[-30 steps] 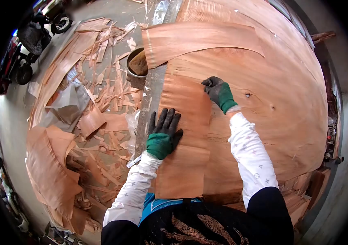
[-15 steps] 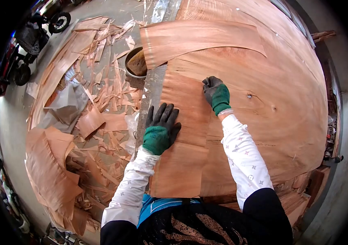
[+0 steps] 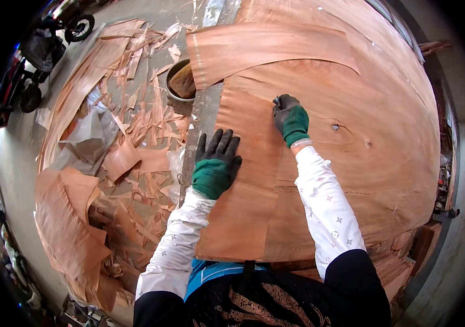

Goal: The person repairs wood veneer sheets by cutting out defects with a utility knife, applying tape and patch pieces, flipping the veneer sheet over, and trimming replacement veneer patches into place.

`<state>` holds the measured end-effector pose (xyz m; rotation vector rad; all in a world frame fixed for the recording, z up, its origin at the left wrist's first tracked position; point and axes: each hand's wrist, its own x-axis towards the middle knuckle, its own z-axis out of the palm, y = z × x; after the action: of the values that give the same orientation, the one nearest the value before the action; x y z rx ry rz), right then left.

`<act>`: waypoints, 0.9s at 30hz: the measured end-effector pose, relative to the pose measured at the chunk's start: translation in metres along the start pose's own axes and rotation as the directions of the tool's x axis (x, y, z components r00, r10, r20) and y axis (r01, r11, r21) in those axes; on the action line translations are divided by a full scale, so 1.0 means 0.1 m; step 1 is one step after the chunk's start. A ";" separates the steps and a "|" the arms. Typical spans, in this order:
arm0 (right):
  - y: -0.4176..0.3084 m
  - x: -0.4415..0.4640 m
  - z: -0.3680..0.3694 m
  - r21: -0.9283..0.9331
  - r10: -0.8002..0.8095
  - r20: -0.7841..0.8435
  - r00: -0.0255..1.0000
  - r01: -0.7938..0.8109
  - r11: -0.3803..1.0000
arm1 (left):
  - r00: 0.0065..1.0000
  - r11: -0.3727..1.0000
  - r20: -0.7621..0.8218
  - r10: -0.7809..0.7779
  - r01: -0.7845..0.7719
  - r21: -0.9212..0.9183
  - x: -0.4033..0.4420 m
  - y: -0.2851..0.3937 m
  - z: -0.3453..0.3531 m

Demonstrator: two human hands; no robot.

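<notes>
My left hand [image 3: 216, 166], in a black and green glove, lies flat with fingers spread on a reddish strip of wood veneer [image 3: 257, 158] along the left edge of a large veneer sheet [image 3: 363, 180]. At the strip's upper right edge is my right hand [image 3: 291, 120], gloved alike. Its fingers are curled closed; whatever they may grip is hidden. Beyond both hands, another loose veneer piece [image 3: 276, 48] lies across the sheet, its left end jutting past the sheet's edge. A small hole [image 3: 335, 127] shows in the large sheet, right of my right hand.
Left of the work surface, a metal bowl [image 3: 170, 90] holds a brown lump. Torn veneer scraps [image 3: 156, 117] and crumpled clear plastic [image 3: 88, 133] litter the floor. Bent veneer sheets [image 3: 66, 223] are heaped at lower left. A motorbike wheel [image 3: 79, 28] is at upper left.
My left hand has slid slightly forward and right on the strip. The right hand stays closed and has shifted a little forward along the strip's edge.
</notes>
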<state>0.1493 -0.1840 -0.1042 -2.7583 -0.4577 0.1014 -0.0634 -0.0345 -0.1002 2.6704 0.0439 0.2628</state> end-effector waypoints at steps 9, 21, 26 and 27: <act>-0.01 0.01 0.00 -0.004 -0.039 0.016 0.999 0.039 0.999 | 0.995 0.996 -0.031 -0.091 0.091 0.002 -0.12 0.15 0.10; 0.04 0.00 0.08 0.028 -0.049 -0.037 0.998 0.050 0.998 | 0.995 0.995 0.019 -0.101 0.101 0.014 -0.13 0.10 -0.02; 0.02 -0.04 0.03 -0.016 -0.063 -0.016 0.998 0.063 0.998 | 0.997 0.997 0.027 -0.074 0.074 0.009 -0.08 0.07 -0.15; 0.00 -0.05 0.02 -0.021 -0.039 -0.005 0.999 0.038 0.999 | 0.996 0.996 -0.026 -0.087 0.087 -0.002 -0.06 0.03 -0.14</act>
<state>0.1443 -0.1846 -0.1062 -2.7684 -0.5130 0.0798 -0.0719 -0.0312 -0.0875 2.6568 0.1673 0.2700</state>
